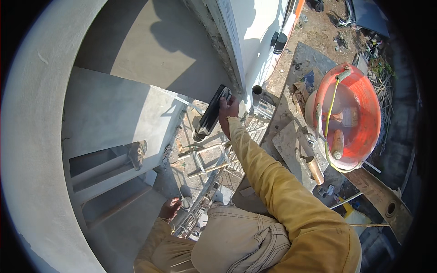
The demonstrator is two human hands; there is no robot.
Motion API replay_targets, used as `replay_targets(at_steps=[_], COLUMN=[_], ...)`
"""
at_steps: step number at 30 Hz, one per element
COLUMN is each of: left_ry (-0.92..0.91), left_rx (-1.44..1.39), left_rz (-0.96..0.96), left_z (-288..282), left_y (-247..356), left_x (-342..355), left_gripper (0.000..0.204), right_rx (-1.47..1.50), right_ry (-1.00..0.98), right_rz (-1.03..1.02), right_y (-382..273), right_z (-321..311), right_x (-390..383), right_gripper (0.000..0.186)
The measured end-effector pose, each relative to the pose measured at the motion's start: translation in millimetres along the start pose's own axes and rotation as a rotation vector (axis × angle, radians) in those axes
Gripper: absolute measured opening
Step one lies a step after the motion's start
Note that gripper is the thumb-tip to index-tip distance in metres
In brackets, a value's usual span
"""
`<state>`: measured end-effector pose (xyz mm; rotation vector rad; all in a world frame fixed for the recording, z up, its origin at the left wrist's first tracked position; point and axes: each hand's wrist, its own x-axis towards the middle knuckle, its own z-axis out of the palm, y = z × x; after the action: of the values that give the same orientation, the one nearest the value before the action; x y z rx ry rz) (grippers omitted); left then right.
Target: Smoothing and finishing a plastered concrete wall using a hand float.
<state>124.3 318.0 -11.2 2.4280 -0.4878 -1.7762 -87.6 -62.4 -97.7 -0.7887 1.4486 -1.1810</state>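
Right hand extending forward, grip pinching black float-like tool along its upper part. Tool looking long, narrow, straight-sided, nearly all dark, paler streaks running lengthwise; slanting, upper end leaning right. Tool lying across view of lower right corner of grey plastered panel; contact with panel, cannot tell. Left hand hanging lower, fingers curling; grip state, cannot tell. Orange bucket standing at right, well apart.

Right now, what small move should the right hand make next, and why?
Perhaps lay the black float flat against the grey wall: the right hand holds it, and here it overlaps the wall's lower edge, though contact is unclear.
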Motion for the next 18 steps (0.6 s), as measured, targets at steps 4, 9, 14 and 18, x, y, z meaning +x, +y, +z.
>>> replay_targets(at_steps=[4,9,14,18], left_ry=[0.003,0.052,-0.036,-0.07], left_rx=[-0.017,0.003,-0.099,-0.158], left_rz=[0.04,0.268,0.215,0.261], left_z=[3,9,16,17], left_y=[-1,2,12,19], left_x=[8,24,28,28], left_gripper=[0.07,0.049,0.041,0.04], right_rx=[0.076,0.262,0.304,-0.365], right_ry=[-0.13,-0.399,-0.115,0.109], right_rz=[0.085,0.072,-0.324,-0.293], right_y=[-3,-138,-281,-327], right_z=[-45,-128,-226,-310], right_x=[-20,-72,-79,-39], right_gripper=[0.045,0.044,0.037,0.036])
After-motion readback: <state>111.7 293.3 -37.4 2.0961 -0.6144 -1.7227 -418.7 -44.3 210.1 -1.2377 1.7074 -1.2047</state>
